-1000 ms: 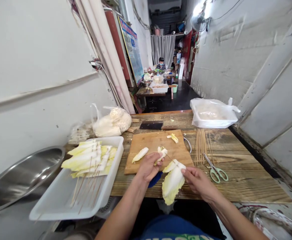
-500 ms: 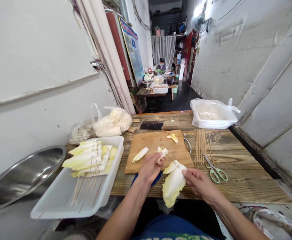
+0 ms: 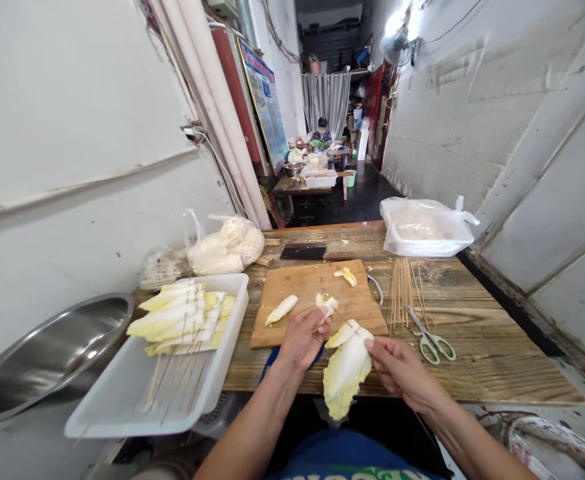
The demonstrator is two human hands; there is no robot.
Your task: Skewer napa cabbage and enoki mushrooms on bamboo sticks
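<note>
over wooden table point(image 3: 472, 333), cabbage leaf point(image 3: 345, 370) between both hands' fingertips.

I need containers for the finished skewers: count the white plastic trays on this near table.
2. One white tray sits at the table's left edge holding skewered cabbage leaves; the other tray, wrapped in a clear bag, sits at the far right corner.
</note>
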